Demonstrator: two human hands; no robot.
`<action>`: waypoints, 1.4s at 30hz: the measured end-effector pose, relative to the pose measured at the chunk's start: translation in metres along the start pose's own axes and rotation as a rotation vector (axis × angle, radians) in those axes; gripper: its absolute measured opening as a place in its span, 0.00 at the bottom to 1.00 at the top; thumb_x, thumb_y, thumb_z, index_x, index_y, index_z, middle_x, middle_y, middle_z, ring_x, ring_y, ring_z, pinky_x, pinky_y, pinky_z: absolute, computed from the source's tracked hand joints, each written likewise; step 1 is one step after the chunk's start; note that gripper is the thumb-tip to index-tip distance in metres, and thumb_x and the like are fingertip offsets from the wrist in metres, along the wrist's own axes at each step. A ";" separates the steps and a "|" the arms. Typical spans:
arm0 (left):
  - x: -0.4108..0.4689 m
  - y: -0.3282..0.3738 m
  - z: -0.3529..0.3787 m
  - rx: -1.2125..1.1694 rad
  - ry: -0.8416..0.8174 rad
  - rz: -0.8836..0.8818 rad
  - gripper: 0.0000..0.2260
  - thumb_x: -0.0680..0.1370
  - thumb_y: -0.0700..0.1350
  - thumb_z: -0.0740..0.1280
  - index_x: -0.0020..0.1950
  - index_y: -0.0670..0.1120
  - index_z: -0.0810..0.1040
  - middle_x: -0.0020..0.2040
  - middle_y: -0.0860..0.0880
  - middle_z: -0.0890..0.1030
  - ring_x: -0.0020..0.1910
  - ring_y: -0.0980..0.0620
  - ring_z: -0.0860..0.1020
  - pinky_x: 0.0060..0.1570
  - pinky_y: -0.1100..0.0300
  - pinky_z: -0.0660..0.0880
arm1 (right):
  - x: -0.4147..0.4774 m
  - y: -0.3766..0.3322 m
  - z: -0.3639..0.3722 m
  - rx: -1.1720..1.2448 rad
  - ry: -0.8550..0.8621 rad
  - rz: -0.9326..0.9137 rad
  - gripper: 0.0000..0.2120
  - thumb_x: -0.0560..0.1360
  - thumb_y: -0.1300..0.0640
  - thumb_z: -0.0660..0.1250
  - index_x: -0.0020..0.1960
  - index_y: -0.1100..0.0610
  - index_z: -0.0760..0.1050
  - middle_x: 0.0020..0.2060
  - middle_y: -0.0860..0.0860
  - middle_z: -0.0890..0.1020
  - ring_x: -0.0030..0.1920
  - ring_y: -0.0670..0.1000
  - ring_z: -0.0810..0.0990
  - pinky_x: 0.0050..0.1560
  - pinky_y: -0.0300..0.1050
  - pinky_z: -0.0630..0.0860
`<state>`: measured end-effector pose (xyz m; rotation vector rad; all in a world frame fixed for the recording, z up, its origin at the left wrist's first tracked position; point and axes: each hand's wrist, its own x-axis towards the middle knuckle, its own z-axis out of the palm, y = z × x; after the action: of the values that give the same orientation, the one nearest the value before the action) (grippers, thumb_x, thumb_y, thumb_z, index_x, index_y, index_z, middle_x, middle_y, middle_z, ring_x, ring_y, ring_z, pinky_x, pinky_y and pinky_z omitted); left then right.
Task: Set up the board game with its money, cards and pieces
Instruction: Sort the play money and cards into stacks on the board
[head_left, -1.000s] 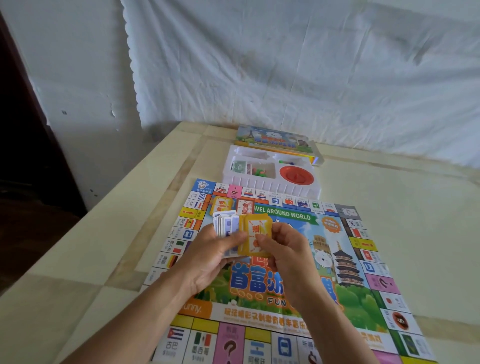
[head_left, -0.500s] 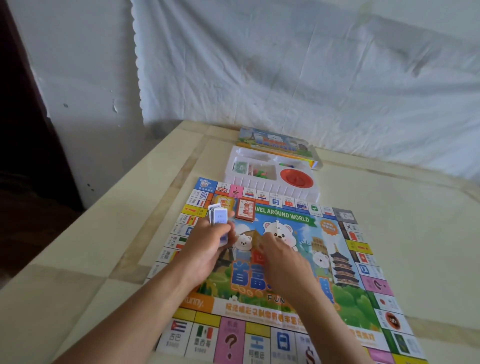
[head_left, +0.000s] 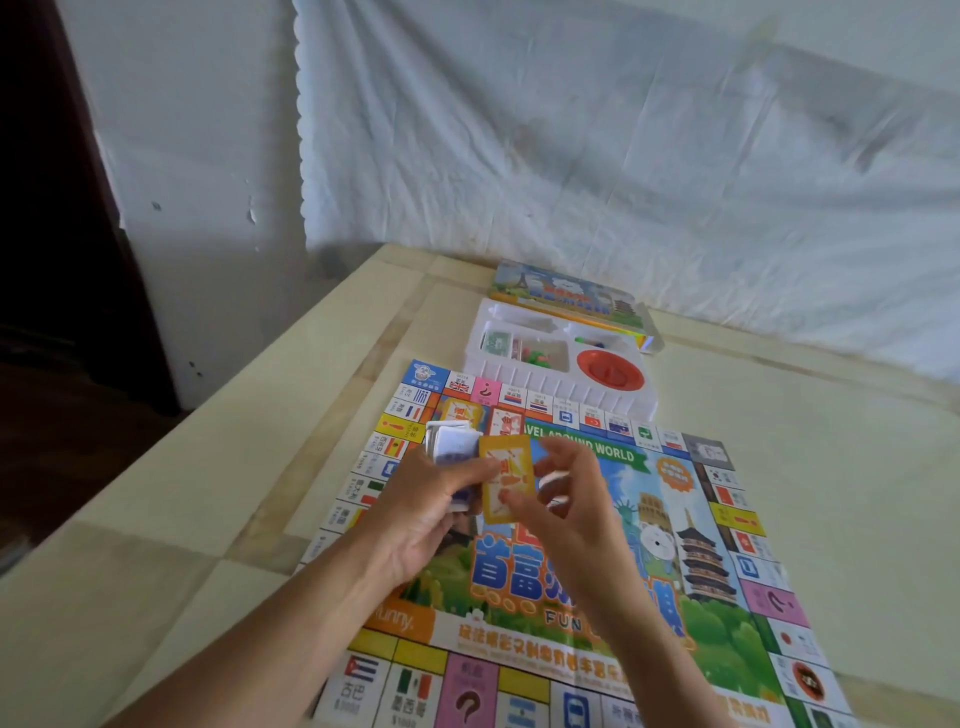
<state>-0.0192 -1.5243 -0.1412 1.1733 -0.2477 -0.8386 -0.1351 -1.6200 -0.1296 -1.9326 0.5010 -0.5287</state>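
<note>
1. The game board (head_left: 571, 613) lies flat on the surface (head_left: 156, 597), nearest the camera, both forearms reaching over it.
2. The left hand (head_left: 421, 514) is closed round a loose stack of cards (head_left: 449, 441); the right hand (head_left: 571, 499) pinches one yellow card (head_left: 506, 478) at its lower edge, other fingers spread.
3. Just beyond, two cards already sit on printed slots near the board's far left corner: a yellow one (head_left: 460, 413) and a red one (head_left: 506, 423).
4. Risk: the fanned stack looks slack, so cards may slide out and scatter over the board.
5. Risk: the single card, held only by an edge, may land askew on its pile.
6. Farthest, the white tray (head_left: 561, 395) holds pieces and a red dish (head_left: 610, 370); the box lid (head_left: 566, 293) lies behind.
</note>
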 end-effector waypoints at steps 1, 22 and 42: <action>0.000 0.000 0.000 0.026 0.020 0.014 0.10 0.70 0.36 0.73 0.50 0.38 0.79 0.48 0.35 0.83 0.46 0.37 0.82 0.55 0.39 0.75 | 0.000 0.003 -0.004 -0.246 0.027 -0.130 0.25 0.72 0.57 0.72 0.65 0.47 0.65 0.57 0.42 0.72 0.53 0.35 0.71 0.55 0.32 0.70; 0.001 0.003 -0.013 -0.164 -0.514 -0.179 0.22 0.60 0.46 0.82 0.51 0.41 0.84 0.49 0.38 0.82 0.45 0.43 0.81 0.39 0.57 0.80 | -0.001 0.000 -0.009 -0.265 -0.088 -0.272 0.34 0.67 0.58 0.76 0.66 0.44 0.63 0.60 0.35 0.66 0.60 0.32 0.66 0.54 0.23 0.66; 0.002 0.001 -0.013 -0.144 -0.503 -0.193 0.22 0.59 0.47 0.82 0.50 0.42 0.83 0.47 0.40 0.82 0.43 0.45 0.81 0.39 0.58 0.79 | 0.002 0.003 -0.012 -0.395 -0.103 -0.286 0.36 0.69 0.54 0.75 0.72 0.53 0.63 0.63 0.42 0.67 0.63 0.37 0.65 0.58 0.22 0.64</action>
<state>-0.0099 -1.5164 -0.1458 0.8455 -0.4811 -1.2975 -0.1405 -1.6312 -0.1270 -2.4178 0.2759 -0.5366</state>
